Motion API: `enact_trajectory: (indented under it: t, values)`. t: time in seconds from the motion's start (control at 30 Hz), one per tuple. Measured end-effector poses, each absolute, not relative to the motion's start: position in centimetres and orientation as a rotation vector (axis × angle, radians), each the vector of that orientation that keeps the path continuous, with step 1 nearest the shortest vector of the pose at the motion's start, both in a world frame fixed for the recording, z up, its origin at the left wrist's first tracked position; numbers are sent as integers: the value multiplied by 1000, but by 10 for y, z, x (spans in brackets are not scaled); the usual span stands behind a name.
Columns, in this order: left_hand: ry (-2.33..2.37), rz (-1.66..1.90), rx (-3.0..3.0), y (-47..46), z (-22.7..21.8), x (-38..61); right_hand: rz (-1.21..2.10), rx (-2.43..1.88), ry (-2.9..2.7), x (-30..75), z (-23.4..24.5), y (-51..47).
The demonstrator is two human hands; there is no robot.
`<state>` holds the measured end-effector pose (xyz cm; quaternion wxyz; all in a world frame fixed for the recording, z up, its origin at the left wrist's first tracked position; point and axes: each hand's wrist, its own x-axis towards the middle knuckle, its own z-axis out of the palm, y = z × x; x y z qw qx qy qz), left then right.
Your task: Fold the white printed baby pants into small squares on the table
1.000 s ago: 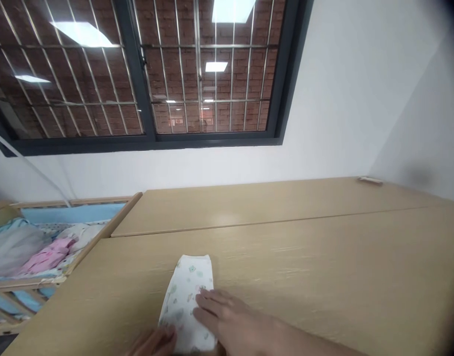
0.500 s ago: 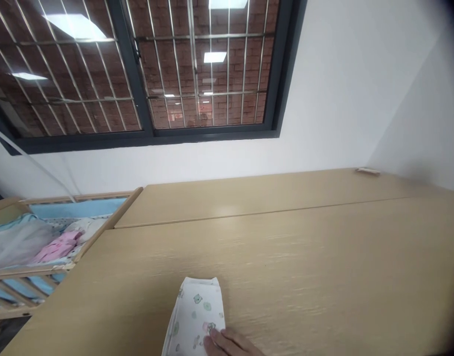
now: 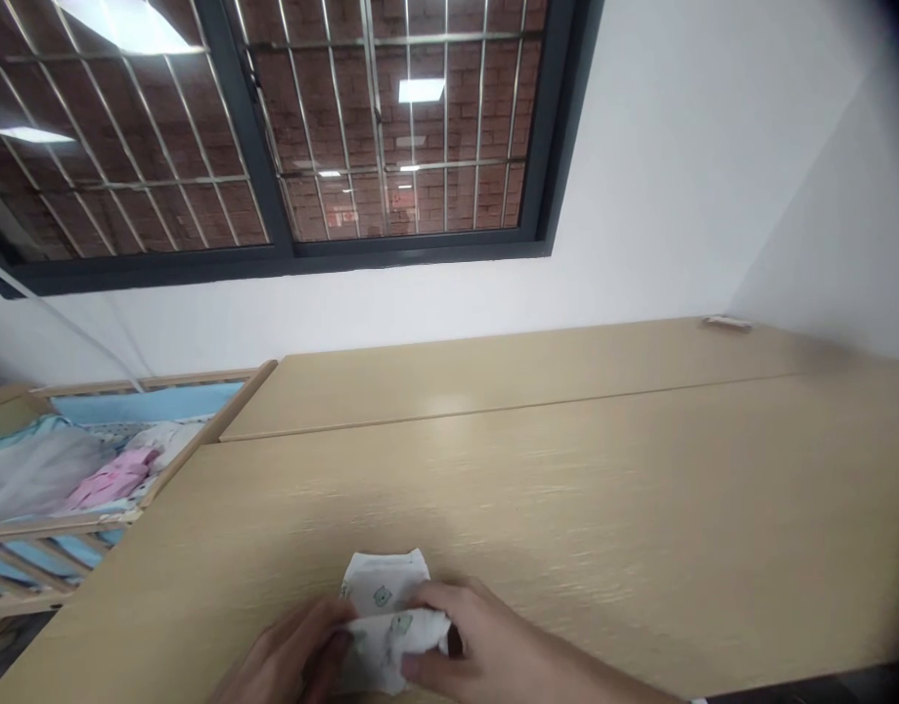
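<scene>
White disposable diaper (image 3: 382, 593): soft sheet printed with small green animals, folded and bunched across its middle, lying on the pale wooden bench (image 3: 603, 489) near its closest edge. It is likely very light and limp, creasing easily; the folded edges look the surest places to take hold.
Left hand (image 3: 288, 653): fingers curled against the diaper's left side, apparently gripping it; the thumb is hidden.
Right hand (image 3: 478, 636): fingers lying over the diaper's right side, thumb seemingly beneath, pinching the folded layers.
Wooden crib (image 3: 74, 577): beyond the bench's left side, with pink clothing (image 3: 115, 477) on its bedding.
Dark-framed window (image 3: 288, 256): high ahead, with metal bars and a red brick wall (image 3: 390, 98) behind.
</scene>
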<state>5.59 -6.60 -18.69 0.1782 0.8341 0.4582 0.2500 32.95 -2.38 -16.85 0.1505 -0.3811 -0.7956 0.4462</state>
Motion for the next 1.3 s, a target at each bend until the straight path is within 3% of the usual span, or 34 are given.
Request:
enact_trajectory:
  t: [0.23,0.63,1.1,1.3]
  values:
    - [1374,596,2326,-39,-205,60,1464,-847,-1915,316,-190,-10]
    - [1284,659,2575,-16,-219,63,1223,-1106,-2097,312,-201,-8]
    - [1385,594,2239,-5,-238,54,1086,-1055,-2122,308,-204,7]
    - [1461,643,2175,-5,-240,59,1179,-1138,-2045,306,-208,11]
